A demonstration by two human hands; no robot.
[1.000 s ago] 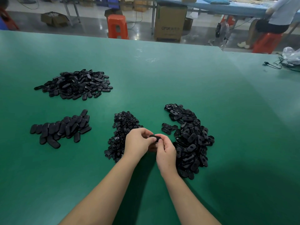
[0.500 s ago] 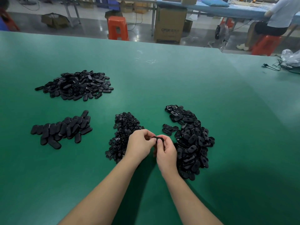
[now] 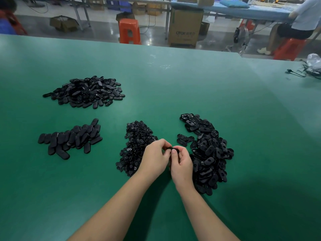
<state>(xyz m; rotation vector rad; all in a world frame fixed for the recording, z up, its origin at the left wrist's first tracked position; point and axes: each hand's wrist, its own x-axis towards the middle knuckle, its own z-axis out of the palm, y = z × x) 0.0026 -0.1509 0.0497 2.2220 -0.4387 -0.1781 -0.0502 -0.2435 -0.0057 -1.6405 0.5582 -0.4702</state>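
Beyond the green table (image 3: 173,84) an open cardboard box (image 3: 63,23) sits on the floor, its contents too blurred to tell. The left hand (image 3: 154,158) and right hand (image 3: 181,162) pinch one small black oval piece (image 3: 172,149) with curled fingers, between the heap of tiny parts (image 3: 137,145) and the heap of oval shells (image 3: 208,153); it looks dark, largely hidden by fingertips

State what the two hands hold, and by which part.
A small black oval plastic piece, pinched at its ends by the left hand and right hand.
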